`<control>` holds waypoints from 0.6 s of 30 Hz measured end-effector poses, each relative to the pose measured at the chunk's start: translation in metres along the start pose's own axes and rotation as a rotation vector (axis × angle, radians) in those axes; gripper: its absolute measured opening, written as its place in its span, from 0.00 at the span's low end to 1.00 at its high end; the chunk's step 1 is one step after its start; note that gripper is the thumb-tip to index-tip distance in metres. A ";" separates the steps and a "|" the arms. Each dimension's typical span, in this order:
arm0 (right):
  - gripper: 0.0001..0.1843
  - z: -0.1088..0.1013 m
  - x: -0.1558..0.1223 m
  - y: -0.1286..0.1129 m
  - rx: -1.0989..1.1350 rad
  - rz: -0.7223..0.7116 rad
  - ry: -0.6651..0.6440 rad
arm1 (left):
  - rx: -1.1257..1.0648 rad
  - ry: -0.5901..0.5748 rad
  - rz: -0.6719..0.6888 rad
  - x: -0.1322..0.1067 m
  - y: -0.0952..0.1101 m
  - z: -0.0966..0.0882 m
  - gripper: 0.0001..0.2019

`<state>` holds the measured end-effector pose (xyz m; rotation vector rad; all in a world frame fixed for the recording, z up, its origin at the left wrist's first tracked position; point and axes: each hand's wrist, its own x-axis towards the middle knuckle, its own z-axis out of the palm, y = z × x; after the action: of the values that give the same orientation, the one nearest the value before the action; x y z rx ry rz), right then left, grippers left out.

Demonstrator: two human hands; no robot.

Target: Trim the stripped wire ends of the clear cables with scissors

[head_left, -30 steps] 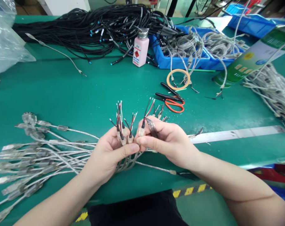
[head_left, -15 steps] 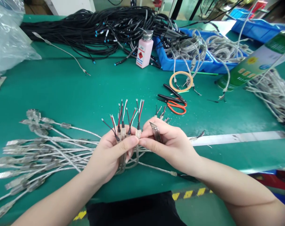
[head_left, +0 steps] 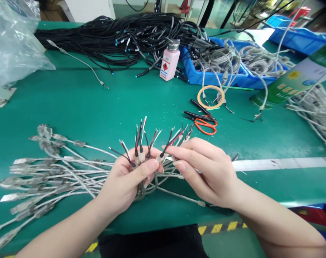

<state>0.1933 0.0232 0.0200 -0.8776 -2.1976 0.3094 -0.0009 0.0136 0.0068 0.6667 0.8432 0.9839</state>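
Observation:
My left hand is closed round a bunch of clear-sheathed cables, their stripped ends with red, black and white wires standing upward. The bunch's cables fan out to the left across the green mat, ending in silver plugs. My right hand is at the bunch's right side, thumb and fingers pinched on one cable end whose wires lean right. A small metal tool that sat in this hand earlier is hidden.
Orange-handled scissors and black cutters lie behind my right hand, beside a tape ring. A pink bottle, a heap of black cables and blue bins of grey cables stand farther back. A plastic bag is far left.
My right hand has turned palm-down over the cable ends and brought one cable end to the bunch; the metal tool seen in it before no longer shows.

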 end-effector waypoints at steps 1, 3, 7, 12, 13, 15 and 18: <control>0.13 0.000 0.000 0.000 -0.028 -0.026 0.002 | 0.000 -0.010 0.003 0.000 0.000 -0.001 0.05; 0.12 0.000 0.001 0.000 -0.071 -0.058 0.003 | 0.005 -0.018 0.001 -0.001 -0.001 -0.002 0.04; 0.12 -0.001 0.001 0.000 -0.105 -0.073 -0.012 | 0.037 -0.001 0.004 -0.002 -0.001 -0.002 0.05; 0.11 -0.001 0.000 -0.001 -0.115 -0.086 -0.021 | 0.070 0.000 0.026 -0.002 -0.003 -0.003 0.07; 0.11 -0.001 0.000 -0.001 -0.117 -0.085 -0.019 | 0.076 -0.001 0.023 -0.003 -0.003 -0.003 0.07; 0.11 -0.001 -0.001 -0.001 -0.121 -0.084 -0.019 | 0.085 -0.007 0.018 -0.003 -0.004 -0.004 0.07; 0.11 -0.001 -0.001 -0.002 -0.124 -0.091 -0.026 | 0.079 -0.028 0.024 -0.003 -0.004 -0.005 0.05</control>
<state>0.1933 0.0214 0.0211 -0.8404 -2.2928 0.1430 -0.0044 0.0096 0.0021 0.7579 0.8543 0.9641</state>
